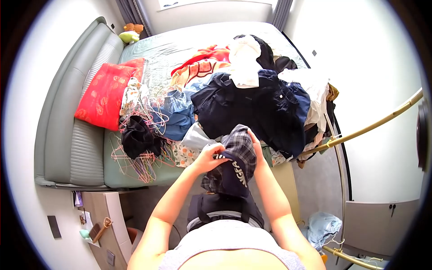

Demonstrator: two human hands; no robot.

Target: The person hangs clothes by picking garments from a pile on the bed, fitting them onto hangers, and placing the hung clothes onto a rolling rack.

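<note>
Plaid garment (pixel 241 144): between the two hands, touching both, held up near the heaped bed (pixel 157 54).
Left hand (pixel 209 159): closed, pinching cloth beside the white lettering (pixel 239 173).
Right hand (pixel 258 154): partly curled, gripping the opposite edge.

The dark checked garment with white lettering (pixel 240 146) looks like soft, matt woven cloth. Along the left edge of the bed (pixel 180 37), the grey-green padded headboard (pixel 84 155) has a smooth, leather-like surface. The thin pink hangers (pixel 145 169) look like smooth plastic or coated wire. The red patterned pillow (pixel 102 95) is satiny cloth; the yellow jointed pole (pixel 373 125) looks glossy.
</note>
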